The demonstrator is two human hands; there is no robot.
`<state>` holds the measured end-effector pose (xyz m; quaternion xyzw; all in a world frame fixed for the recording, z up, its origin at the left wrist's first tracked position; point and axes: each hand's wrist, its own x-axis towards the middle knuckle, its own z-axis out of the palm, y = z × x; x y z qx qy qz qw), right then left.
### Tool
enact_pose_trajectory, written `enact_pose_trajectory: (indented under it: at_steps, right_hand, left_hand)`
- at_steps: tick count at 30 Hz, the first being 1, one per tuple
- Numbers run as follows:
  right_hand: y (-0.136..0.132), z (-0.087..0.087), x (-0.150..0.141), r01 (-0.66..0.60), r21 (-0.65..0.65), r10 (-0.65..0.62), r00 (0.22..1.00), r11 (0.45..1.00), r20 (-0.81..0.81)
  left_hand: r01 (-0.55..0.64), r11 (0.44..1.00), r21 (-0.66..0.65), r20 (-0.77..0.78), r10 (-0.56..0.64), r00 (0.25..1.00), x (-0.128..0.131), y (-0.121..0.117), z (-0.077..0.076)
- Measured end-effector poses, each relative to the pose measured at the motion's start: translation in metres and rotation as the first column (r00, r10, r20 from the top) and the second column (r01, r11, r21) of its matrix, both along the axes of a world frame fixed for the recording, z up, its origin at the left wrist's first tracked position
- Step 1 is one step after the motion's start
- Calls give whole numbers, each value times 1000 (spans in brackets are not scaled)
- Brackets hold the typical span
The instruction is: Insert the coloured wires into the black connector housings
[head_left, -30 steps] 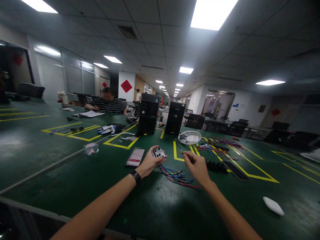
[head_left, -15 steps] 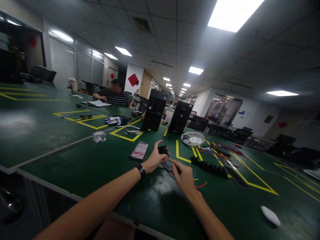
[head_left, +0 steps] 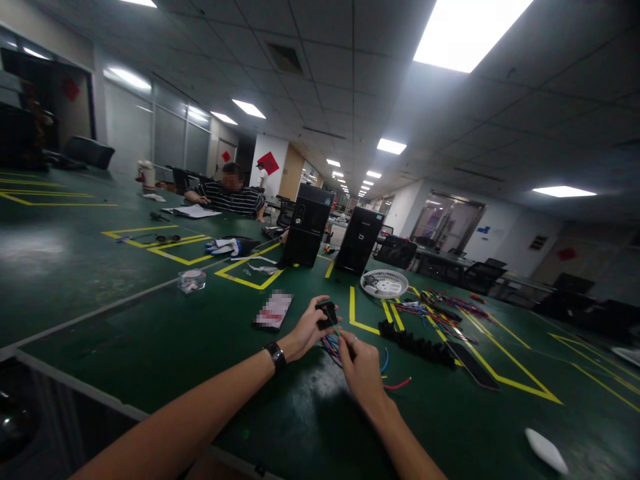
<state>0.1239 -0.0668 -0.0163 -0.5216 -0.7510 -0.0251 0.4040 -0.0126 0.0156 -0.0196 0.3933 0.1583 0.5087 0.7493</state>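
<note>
My left hand (head_left: 306, 333) is closed around a small black block-like part (head_left: 327, 316), holding it above the green table. Close beside it, my right hand (head_left: 361, 363) pinches a thin green wire (head_left: 337, 329) that reaches up to the black part. Whether the wire sits inside the part is too small to tell. Under the hands lies a bunch of blue and red wires (head_left: 331, 347), partly covered by my right hand. A red wire end (head_left: 399, 385) sticks out to the right. Left of my left hand is a phone (head_left: 273, 311).
Two black computer towers (head_left: 309, 227) stand ahead. To their right lie a white round basket (head_left: 385, 285), a heap of coloured wires (head_left: 440, 310) and a row of black parts (head_left: 417, 341). A clear box (head_left: 192, 281) and gloves (head_left: 225, 246) are leftward; a person (head_left: 230, 193) sits beyond.
The view has shifted slightly, so the table things appear a little lower. Both hands keep their holds on the black part and the green wire. A person standing far back shows more fully.
</note>
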Motion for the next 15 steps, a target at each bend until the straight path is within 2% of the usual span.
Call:
enact_pose_trajectory:
  at_steps: [8,15]
  right_hand:
    - [0,-2,0,63,15,-63,998,998,29]
    - [-1,1,0,60,43,-60,998,997,-5]
  left_hand:
    - [-6,1000,-2,2,6,1000,-1,-1,2]
    - [5,1000,-30,62,-3,998,-3,-1,4]
